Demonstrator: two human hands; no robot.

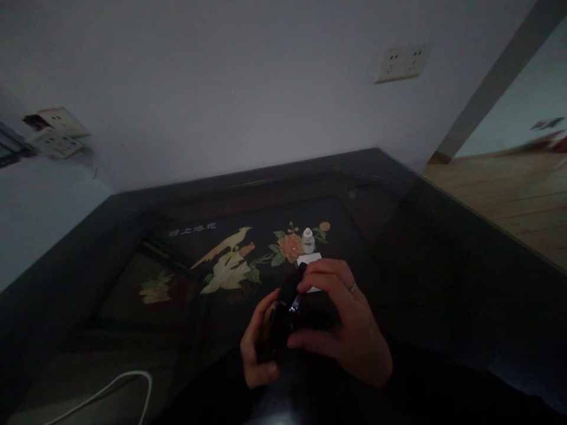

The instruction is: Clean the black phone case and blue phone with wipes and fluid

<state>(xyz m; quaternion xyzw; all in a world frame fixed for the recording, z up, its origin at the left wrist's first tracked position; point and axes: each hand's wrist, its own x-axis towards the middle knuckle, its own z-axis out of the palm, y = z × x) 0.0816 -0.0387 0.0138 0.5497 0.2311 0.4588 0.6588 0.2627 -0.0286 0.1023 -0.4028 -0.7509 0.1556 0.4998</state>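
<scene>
My left hand (pixel 258 342) is wrapped round a dark, flat black object (pixel 279 321), held tilted on edge above the table; its exact kind is too dark to make out. A small shiny purplish part (pixel 295 303) shows on its right face. My right hand (pixel 348 321), with a ring on one finger, has its fingertips on the object's upper end and its thumb near the lower right side. Just beyond my fingers lies a white piece like paper or card (pixel 309 258), partly hidden by my right hand. A small clear bottle with a white cap (pixel 308 241) stands upright behind it.
The glossy black table (pixel 248 189) bears a bird-and-flower picture. A white cable (pixel 133 374) curves at the lower left. Wall sockets (pixel 403 62) are at the upper right, with more sockets (pixel 59 133) at the left. Wooden floor (pixel 509 183) shows at the right.
</scene>
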